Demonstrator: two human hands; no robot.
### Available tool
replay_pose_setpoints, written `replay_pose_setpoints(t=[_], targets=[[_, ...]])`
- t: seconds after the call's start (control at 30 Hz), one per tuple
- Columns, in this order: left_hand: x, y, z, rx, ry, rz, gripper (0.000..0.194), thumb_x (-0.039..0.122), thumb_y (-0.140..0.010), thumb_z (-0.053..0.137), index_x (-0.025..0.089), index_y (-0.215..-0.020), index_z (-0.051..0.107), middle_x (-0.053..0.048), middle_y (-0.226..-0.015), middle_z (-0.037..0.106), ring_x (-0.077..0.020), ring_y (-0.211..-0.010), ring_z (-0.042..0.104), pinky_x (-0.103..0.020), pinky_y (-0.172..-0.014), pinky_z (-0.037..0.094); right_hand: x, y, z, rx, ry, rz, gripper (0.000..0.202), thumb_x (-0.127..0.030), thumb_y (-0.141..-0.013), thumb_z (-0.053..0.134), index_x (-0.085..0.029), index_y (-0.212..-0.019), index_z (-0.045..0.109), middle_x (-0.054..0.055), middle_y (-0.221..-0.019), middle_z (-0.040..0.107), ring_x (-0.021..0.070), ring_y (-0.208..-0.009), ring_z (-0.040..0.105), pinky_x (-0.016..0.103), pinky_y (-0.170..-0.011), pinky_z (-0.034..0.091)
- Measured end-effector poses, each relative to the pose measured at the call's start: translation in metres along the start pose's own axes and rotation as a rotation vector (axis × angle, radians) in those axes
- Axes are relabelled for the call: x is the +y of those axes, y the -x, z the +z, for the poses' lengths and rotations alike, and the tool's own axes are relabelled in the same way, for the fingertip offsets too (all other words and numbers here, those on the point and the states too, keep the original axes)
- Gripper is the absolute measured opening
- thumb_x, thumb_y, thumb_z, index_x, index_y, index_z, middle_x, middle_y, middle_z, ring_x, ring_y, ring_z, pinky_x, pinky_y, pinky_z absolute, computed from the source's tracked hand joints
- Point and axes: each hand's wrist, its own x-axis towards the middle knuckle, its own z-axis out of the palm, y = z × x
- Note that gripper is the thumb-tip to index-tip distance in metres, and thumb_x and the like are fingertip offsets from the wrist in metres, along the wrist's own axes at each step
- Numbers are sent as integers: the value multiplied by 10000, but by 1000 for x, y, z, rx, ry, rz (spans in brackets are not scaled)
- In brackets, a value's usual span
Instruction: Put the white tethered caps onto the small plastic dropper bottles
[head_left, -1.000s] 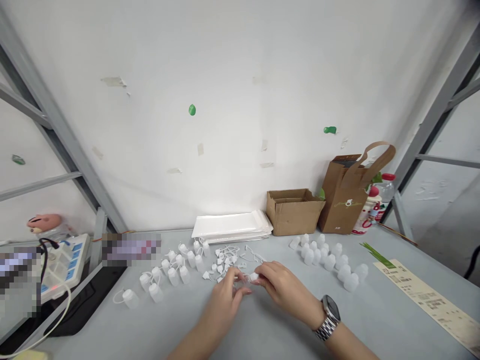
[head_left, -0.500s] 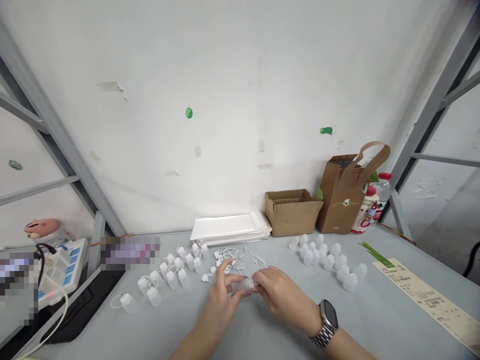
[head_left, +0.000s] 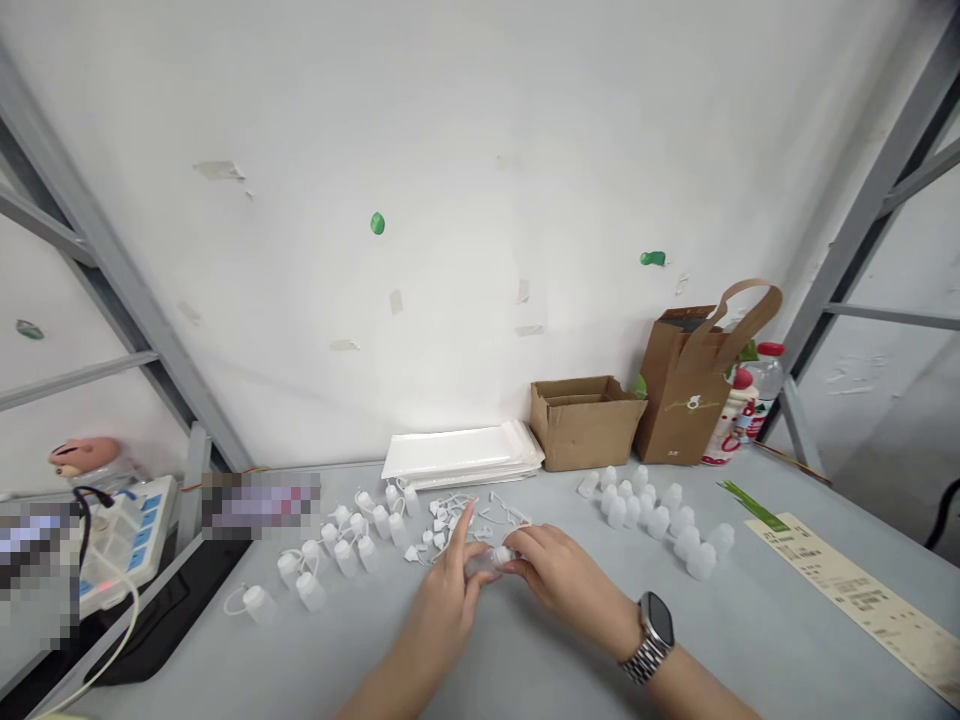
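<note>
Low over the middle of the table, a small translucent plastic bottle [head_left: 482,563] lies sideways between my two hands. My left hand [head_left: 454,580] is closed around its body, with the index finger pointing up. My right hand [head_left: 551,570] pinches the white cap end [head_left: 504,554]; its fingertips partly hide the cap. Just beyond my hands is a loose pile of white caps with strap loops [head_left: 448,512]. To the left stand several capped bottles [head_left: 345,556] with looped straps. Several bottles without strap caps [head_left: 658,522] are grouped on the right.
At the wall lie stacked white padded envelopes [head_left: 461,452], beside a cardboard box [head_left: 592,430] and a brown paper bag [head_left: 679,400]. A power strip [head_left: 142,540] and a black mat [head_left: 165,610] are on the left. A paper ruler-like strip [head_left: 855,590] lies right.
My left index finger has lifted off the bottle and straightened upward. Both hands still hold the bottle in nearly the same place.
</note>
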Motion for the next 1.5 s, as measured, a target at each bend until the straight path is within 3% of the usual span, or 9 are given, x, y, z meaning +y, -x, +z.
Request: replay_pose_setpoints(t=[0.27,0.5,0.63,0.73,0.83,0.97,1.17,1.3,1.5], targets=[[-6,1,3,9,-71,101,604,178,-834,422,286,-1378,183,-52,-1029,637,-192,-893,588,-361,-825,444,0,2,0,-46,-51,29,107,-168,-891,408,-207,-839,494,19,-791,585,175,-692,524,259,-609,354],[-9,3,4,122,-175,258,525,173,-842,404,300,-1338,288,-47,-997,628,-195,-919,574,-345,-828,446,-13,-3,21,-44,-672,428,384,-422,-911,300,-208,-600,372,-60,-497,399,105,-478,392,222,-500,316],[-3,1,2,100,-88,142,498,211,-843,403,265,-1328,301,-67,-1020,624,-201,-943,577,-356,-849,425,-9,-5,18,-20,-857,509,422,-518,-870,334,-199,-612,431,-67,-452,401,95,-416,384,222,-457,323],[4,-1,-1,70,57,-30,512,249,-851,379,233,-1345,245,-87,-1044,615,-191,-877,610,-339,-796,437,2,-7,11,153,-903,538,415,-556,-828,398,-182,-688,507,-53,-497,463,94,-430,416,222,-459,348],[9,-3,-3,33,177,-99,534,280,-854,363,217,-1356,192,-98,-1059,598,-177,-807,622,-298,-699,440,10,-10,4,300,-1022,592,418,-580,-751,503,-166,-773,553,-29,-587,530,100,-470,466,233,-485,385],[11,-3,-2,19,219,-107,557,302,-847,381,231,-1357,167,-83,-1035,592,-150,-692,600,-276,-644,422,10,-11,0,331,-1179,678,439,-554,-653,625,-152,-829,615,-9,-654,586,104,-506,514,247,-541,417],[9,-3,0,8,243,-95,547,311,-847,382,236,-1350,180,-84,-1021,586,-172,-777,607,-279,-652,414,7,-11,2,362,-1200,697,361,-507,-619,679,-156,-695,640,-2,-634,614,105,-519,519,250,-573,421],[7,-3,1,5,215,-71,546,309,-837,416,225,-1339,216,-68,-986,608,-176,-793,597,-309,-733,410,7,-11,4,360,-1206,682,331,-468,-628,694,-155,-572,600,-17,-581,578,96,-524,475,232,-567,388],[3,-3,5,-16,216,-12,563,293,-824,462,191,-1329,233,-53,-907,634,-186,-822,577,-323,-753,413,0,-8,8,295,-1415,698,291,-419,-586,740,-144,-579,646,-29,-548,524,88,-516,409,220,-534,340]])
